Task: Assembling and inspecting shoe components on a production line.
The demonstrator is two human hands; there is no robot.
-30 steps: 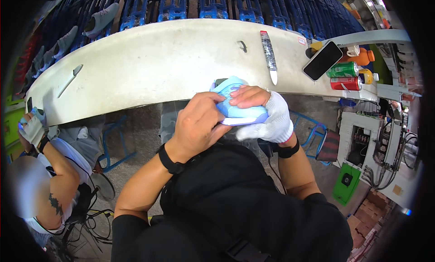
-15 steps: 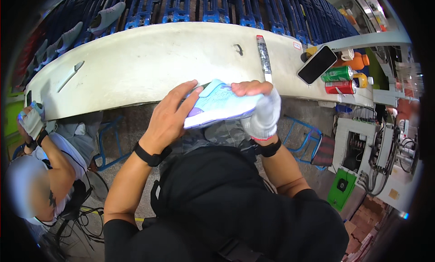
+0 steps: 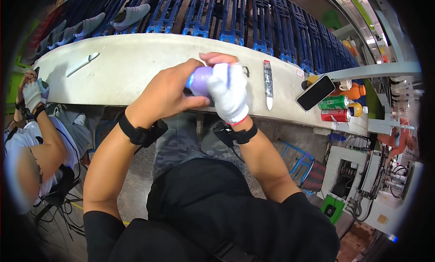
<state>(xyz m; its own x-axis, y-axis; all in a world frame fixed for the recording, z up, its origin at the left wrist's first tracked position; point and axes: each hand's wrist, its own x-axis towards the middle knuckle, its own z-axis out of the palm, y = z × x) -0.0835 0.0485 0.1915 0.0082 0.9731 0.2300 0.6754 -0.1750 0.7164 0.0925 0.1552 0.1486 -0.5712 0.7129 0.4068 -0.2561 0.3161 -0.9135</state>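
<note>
A light blue and purple shoe (image 3: 200, 82) is held over the front edge of the white bench, turned end-on so that mostly its rounded purple end shows. My bare left hand (image 3: 165, 89) wraps it from the left, thumb below and fingers above. From the right, my right hand (image 3: 230, 92) grips it in a white glove with bare fingertips showing. The rest of the shoe is hidden behind my hands. To the right on the bench lies a knife (image 3: 268, 78) with a wrapped handle. A small dark curved piece (image 3: 246, 71) lies just beside my right hand.
A blue slatted conveyor (image 3: 199, 17) runs behind the bench (image 3: 122, 67), with several pale shoes (image 3: 131, 16) at its left. A phone (image 3: 316, 93), drink cans (image 3: 334, 115) and bottles stand at right. Another knife-like tool (image 3: 82, 65) lies left, near a co-worker's gloved hand (image 3: 32, 96).
Both hands have brought the shoe left and farther over the bench, turning it from side-on to end-on. The view has shifted, so the bench items appear lower.
</note>
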